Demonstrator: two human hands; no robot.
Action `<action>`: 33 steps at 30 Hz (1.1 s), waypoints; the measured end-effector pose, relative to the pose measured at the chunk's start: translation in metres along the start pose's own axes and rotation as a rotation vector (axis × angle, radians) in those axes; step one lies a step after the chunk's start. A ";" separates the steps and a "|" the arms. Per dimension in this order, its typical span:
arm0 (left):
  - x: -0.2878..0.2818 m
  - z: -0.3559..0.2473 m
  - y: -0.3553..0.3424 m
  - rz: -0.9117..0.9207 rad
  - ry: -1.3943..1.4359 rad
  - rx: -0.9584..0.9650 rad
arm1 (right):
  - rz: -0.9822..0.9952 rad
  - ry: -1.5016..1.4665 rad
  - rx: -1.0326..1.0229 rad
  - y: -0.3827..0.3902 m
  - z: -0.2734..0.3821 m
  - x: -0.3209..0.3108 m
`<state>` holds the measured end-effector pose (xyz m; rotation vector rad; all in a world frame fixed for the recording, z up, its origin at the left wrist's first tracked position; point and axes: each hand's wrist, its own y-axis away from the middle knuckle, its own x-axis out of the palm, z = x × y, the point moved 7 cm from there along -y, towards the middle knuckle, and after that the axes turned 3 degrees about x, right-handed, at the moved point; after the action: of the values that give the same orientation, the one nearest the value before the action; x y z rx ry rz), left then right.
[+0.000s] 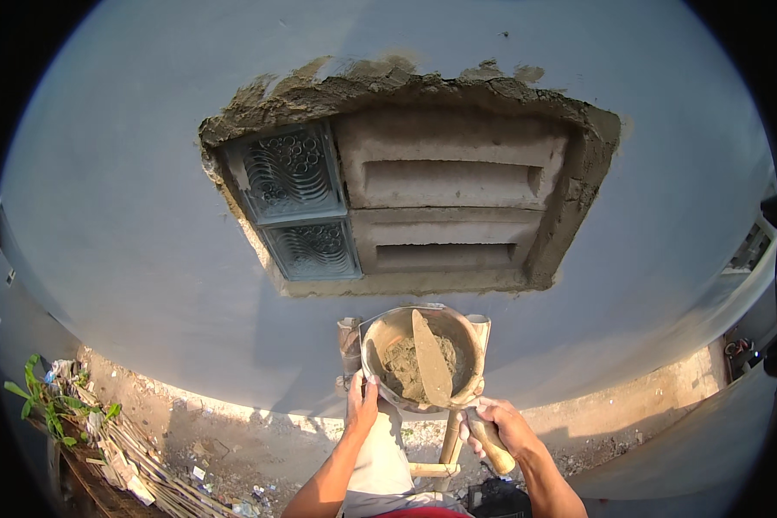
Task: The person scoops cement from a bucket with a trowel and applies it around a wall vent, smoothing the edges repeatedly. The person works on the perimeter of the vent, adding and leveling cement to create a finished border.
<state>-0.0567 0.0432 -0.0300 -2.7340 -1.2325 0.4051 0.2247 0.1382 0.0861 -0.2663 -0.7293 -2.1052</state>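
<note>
My left hand [363,406] grips the left rim of a metal bucket [375,354] of grey wet mortar [401,371], which rests at the top of a bamboo ladder [449,449]. My right hand [490,432] is closed on the wooden handle of a trowel [433,363], whose mortar-coated blade lies over the bucket. Above them, a recess in the grey wall [147,216] holds two patterned glass blocks [293,173] on the left and two slotted concrete vent blocks [449,147]. Rough mortar [578,207] lines the recess's edges.
Far below is a dirt strip [207,440] with rubble along the wall's foot. Bamboo poles [125,457] and a leafy plant [43,401] are at lower left. Another wall [682,449] runs at lower right. My legs [380,453] are on the ladder.
</note>
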 end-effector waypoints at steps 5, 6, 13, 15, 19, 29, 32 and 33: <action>-0.002 0.007 -0.028 0.064 0.202 -0.237 | -0.139 0.044 -0.230 0.019 -0.033 -0.005; -0.001 0.011 -0.035 0.056 0.232 -0.297 | -0.109 0.071 -0.300 0.024 -0.032 -0.006; 0.031 0.039 -0.094 0.279 0.422 -0.415 | -0.420 0.253 -0.161 0.059 -0.030 -0.051; 0.037 0.045 -0.104 0.255 0.446 -0.463 | -0.456 0.304 -0.160 0.064 -0.025 -0.055; 0.034 0.053 -0.100 0.111 0.483 -0.540 | -0.522 0.380 -0.184 0.066 -0.030 -0.060; 0.033 0.043 -0.100 0.101 0.471 -0.510 | -0.659 0.082 -0.249 0.025 -0.067 -0.073; 0.032 0.045 -0.100 0.056 0.404 -0.500 | -0.709 0.051 -0.317 0.005 -0.070 -0.075; 0.032 0.045 -0.101 0.045 0.408 -0.497 | -0.727 0.071 -0.348 -0.003 -0.069 -0.076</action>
<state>-0.1219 0.1334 -0.0582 -3.0131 -1.2877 -0.5065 0.2726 0.1498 -0.0037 -0.1160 -0.4417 -2.9221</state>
